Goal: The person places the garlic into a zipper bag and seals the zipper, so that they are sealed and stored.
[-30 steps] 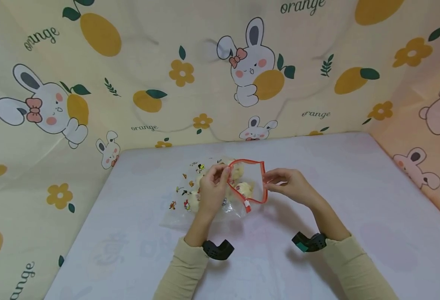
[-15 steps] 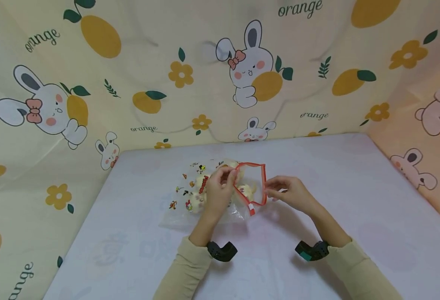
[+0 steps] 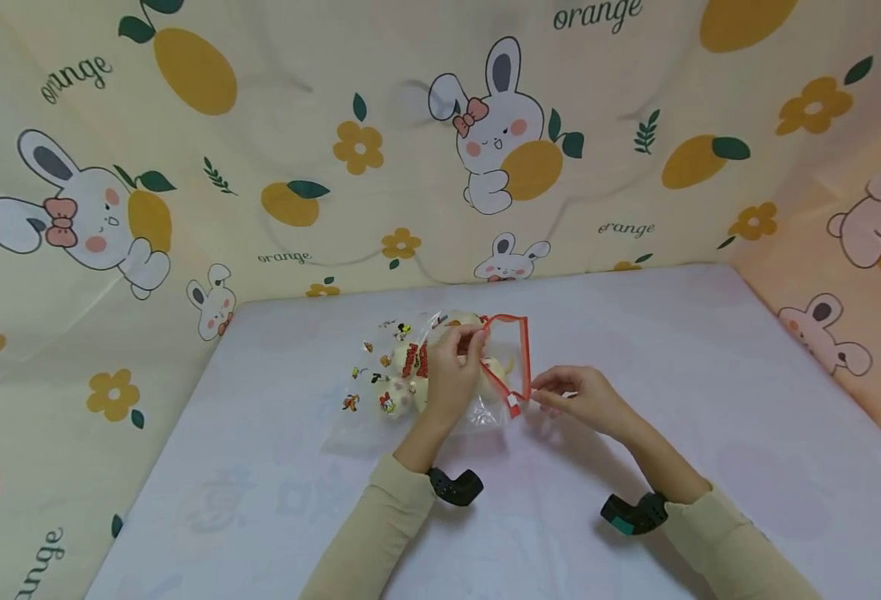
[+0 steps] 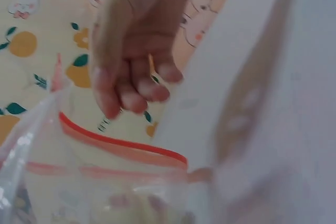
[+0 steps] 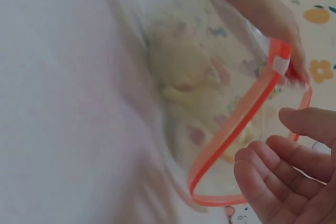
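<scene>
A clear zip bag (image 3: 368, 435) with printed cartoon figures and a red-edged mouth (image 3: 525, 358) lies on the table. Pale yellow, rounded, soft-looking toys (image 5: 178, 61) show through its plastic. My left hand (image 3: 451, 379) pinches the red edge at the mouth's far-left side. The mouth gapes toward my right hand (image 3: 586, 400), whose fingers are loosely bent and hold nothing. Its fingertips are close beside the rim's near right corner in the head view; the left wrist view shows this hand (image 4: 139, 51) apart from the bag. A white slider (image 5: 281, 65) sits on the red edge.
The white-covered table (image 3: 245, 517) stretches around the bag. Behind it rises a cream cloth backdrop (image 3: 410, 50) printed with rabbits and oranges, and more of this cloth stands at both sides. A black camera (image 3: 457, 487) is strapped to each wrist.
My left hand has shifted to the right with the bag's red edge, and the mouth looks narrower. My right hand has slid down along the rim toward the near corner.
</scene>
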Demonstrator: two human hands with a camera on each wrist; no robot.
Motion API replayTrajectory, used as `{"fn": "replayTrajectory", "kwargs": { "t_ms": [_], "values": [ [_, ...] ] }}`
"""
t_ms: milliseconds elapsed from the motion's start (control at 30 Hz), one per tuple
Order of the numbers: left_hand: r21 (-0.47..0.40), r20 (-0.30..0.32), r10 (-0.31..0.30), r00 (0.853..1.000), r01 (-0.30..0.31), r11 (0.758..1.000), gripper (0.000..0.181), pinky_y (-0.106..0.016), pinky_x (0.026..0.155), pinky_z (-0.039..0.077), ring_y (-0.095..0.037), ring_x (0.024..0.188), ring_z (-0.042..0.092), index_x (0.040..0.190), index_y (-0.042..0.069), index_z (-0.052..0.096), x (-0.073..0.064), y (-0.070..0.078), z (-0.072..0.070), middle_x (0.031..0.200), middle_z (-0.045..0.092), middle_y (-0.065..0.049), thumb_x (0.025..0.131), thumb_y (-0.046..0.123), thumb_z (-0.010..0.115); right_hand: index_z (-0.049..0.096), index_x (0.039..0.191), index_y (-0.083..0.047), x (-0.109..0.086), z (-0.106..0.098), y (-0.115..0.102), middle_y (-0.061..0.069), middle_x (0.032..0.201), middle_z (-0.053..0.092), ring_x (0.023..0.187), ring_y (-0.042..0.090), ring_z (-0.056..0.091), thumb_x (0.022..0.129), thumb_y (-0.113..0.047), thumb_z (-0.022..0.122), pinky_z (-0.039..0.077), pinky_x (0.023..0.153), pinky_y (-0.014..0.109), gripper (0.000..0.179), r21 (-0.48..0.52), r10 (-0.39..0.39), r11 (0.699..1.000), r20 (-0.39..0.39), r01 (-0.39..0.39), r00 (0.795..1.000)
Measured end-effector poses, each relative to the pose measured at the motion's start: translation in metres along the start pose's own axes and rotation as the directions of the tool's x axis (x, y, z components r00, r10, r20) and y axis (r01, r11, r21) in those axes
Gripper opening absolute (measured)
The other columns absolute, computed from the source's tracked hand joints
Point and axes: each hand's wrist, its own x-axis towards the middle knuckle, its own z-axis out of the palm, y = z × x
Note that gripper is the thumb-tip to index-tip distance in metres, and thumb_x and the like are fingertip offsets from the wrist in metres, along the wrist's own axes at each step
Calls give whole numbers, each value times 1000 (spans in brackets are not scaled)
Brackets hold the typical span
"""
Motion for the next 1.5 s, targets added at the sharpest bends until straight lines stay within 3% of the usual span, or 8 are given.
{"fn": "replayTrajectory", "kwargs": {
  "t_ms": [300, 467, 667, 900, 1100, 1300, 1367, 1500],
  "values": [
    [165, 30, -18, 999, 13, 986, 19, -21, 68, 56, -22, 76, 65, 97, -2, 66, 4, -14, 7, 86, 68, -15, 96, 15, 59, 65, 104, 9, -5, 8, 3, 31, 91, 68, 72, 14, 67, 91, -14, 65, 60, 64, 31, 26, 95, 31, 995, 86, -39, 996],
    [196, 114, -59, 992, 36, 980, 18, -18, 69, 55, -19, 78, 66, 99, 1, 67, -2, -14, 7, 92, 68, -12, 96, 17, 59, 64, 105, 10, -6, 12, 7, 32, 91, 66, 72, 13, 66, 95, -17, 61, 61, 64, 35, 30, 170, 33, 984, 147, -58, 989],
    [201, 208, -70, 976, 27, 979, 19, -16, 68, 53, -16, 79, 63, 101, 2, 66, -9, -10, 7, 93, 66, -10, 97, 19, 58, 63, 106, 11, -9, 17, 10, 18, 83, 68, 66, 13, 66, 96, -18, 58, 60, 59, 35, 31, 197, 30, 978, 193, -69, 981],
    [224, 198, -16, 980, -30, 974, 14, -17, 71, 55, -17, 79, 64, 99, 2, 66, -19, -9, 6, 90, 67, -10, 95, 14, 59, 61, 105, 14, -14, 20, 10, 9, 78, 65, 64, 10, 65, 97, -20, 58, 60, 61, 31, 35, 218, 62, 970, 218, -110, 974],
    [154, 224, -4, 975, -31, 988, 12, -19, 70, 56, -21, 77, 66, 98, -1, 66, -28, -4, -2, 91, 70, -14, 93, 8, 59, 63, 104, 12, -17, 21, 12, 3, 76, 66, 65, 9, 64, 95, -19, 59, 59, 62, 27, 33, 194, 95, 971, 220, -139, 971],
    [22, 310, -59, 949, 55, 998, 14, -17, 69, 56, -26, 75, 66, 98, -5, 65, -42, 10, -12, 87, 69, -19, 94, 5, 58, 65, 101, 11, -19, 22, 13, 14, 77, 69, 62, 8, 64, 95, -21, 61, 57, 60, 26, 32, 176, 115, 970, 272, -167, 955],
    [-10, 348, -71, 935, 79, 997, 14, -17, 69, 57, -27, 75, 66, 99, -6, 65, -49, 13, -14, 86, 69, -20, 94, 5, 57, 65, 99, 11, -19, 23, 14, 16, 76, 68, 61, 8, 65, 95, -20, 60, 58, 60, 27, 32, 196, 112, 965, 294, -174, 949],
    [-40, 431, -127, 893, 160, 986, 15, -16, 70, 56, -24, 77, 65, 100, -4, 66, -65, 18, -17, 88, 69, -20, 95, 8, 58, 63, 94, 14, -20, 25, 14, 4, 70, 66, 60, 7, 64, 96, -18, 58, 58, 58, 26, 32, 210, 114, 960, 318, -187, 941]
  ]
}}
